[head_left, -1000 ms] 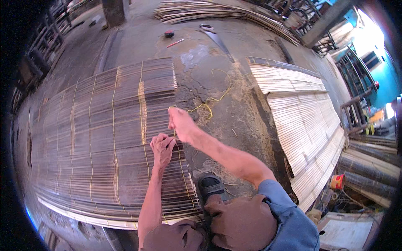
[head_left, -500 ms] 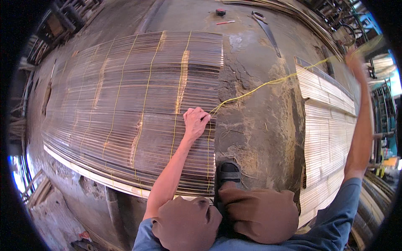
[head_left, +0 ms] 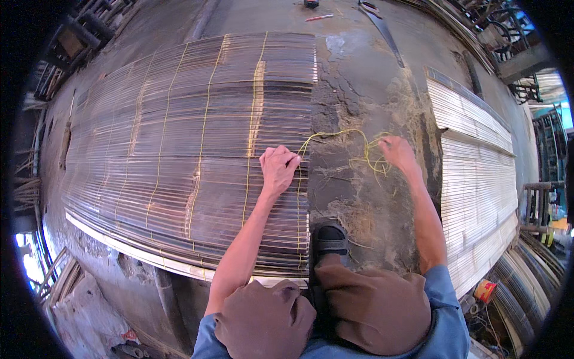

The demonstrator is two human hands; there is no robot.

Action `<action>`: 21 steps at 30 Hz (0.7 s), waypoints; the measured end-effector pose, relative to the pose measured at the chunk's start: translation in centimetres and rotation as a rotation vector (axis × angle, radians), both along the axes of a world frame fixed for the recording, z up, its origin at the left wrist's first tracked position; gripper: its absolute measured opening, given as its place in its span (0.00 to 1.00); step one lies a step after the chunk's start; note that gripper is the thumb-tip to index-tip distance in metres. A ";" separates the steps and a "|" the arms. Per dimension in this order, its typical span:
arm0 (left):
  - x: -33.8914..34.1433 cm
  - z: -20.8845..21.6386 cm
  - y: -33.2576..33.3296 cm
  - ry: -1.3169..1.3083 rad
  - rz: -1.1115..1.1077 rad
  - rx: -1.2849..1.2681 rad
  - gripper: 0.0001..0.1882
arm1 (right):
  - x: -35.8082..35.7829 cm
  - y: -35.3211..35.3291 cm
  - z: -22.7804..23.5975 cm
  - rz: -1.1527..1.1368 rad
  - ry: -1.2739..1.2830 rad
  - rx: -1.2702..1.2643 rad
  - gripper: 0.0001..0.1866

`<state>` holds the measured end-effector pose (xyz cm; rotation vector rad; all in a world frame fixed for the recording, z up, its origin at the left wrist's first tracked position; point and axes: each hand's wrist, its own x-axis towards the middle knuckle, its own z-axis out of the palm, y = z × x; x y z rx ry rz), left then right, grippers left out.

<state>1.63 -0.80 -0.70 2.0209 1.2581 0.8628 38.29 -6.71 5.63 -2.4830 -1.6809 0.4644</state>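
Note:
On the floor to my left lies a wide mat of dark, thin slats, bamboo by the look of it, tied across by several rows of yellow string. My left hand is closed near the mat's right edge, pinching the string where it leaves the slats. From there the yellow string runs slack over the floor to my right hand. That hand has its fingers closed on the string, and loose loops dangle beside it. What lies inside either grip is partly hidden.
Another mat of pale slats lies at the right. A handsaw, a red pen and a dark tape measure rest at the far side. Long strips lie at the lower right. My sandalled foot stands by the dark mat.
My right hand has come in from far right, nearer the dark mat. The string, stretched out before, now hangs slack in loops. My left hand stays at the same spot on the mat.

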 end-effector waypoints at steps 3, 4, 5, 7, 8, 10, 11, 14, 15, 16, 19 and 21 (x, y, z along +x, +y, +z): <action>0.0 0.2 -0.1 0.006 0.003 0.007 0.07 | -1.9 -0.8 0.2 0.026 -0.094 0.191 0.13; -0.1 0.3 -0.1 0.012 0.001 0.010 0.07 | -3.0 -1.1 -0.1 -0.001 -0.045 0.181 0.13; -0.1 0.3 -0.2 0.016 0.000 0.018 0.07 | -4.4 -1.1 -0.5 -0.030 0.015 0.207 0.12; -0.1 0.3 -0.2 0.028 -0.013 0.012 0.07 | -8.3 -0.8 -2.0 0.204 0.198 0.514 0.11; -0.1 0.3 -0.2 0.036 -0.015 0.010 0.07 | -10.4 0.0 -2.8 0.238 0.227 0.515 0.12; -0.2 0.2 0.0 0.046 -0.023 0.009 0.07 | -13.9 2.2 -4.4 0.306 0.184 0.590 0.12; -0.3 0.2 0.0 0.054 -0.032 0.003 0.07 | -15.4 3.7 -5.0 0.321 0.104 0.641 0.11; -0.7 0.4 0.2 0.049 -0.055 0.007 0.06 | -14.6 7.4 -3.2 0.519 0.155 0.301 0.12; -0.8 0.7 0.2 0.031 -0.065 0.023 0.06 | -14.1 8.0 -1.6 0.563 0.197 0.036 0.13; -0.8 1.2 0.1 0.024 -0.069 0.002 0.06 | -12.5 7.9 0.8 0.407 0.608 -0.078 0.19; 0.0 4.0 -0.5 0.104 -0.021 0.069 0.09 | -8.9 8.1 9.3 0.552 0.531 -0.095 0.20; 2.7 6.7 -0.1 -0.191 -0.008 0.264 0.11 | -7.7 7.6 14.6 0.596 0.457 -0.113 0.23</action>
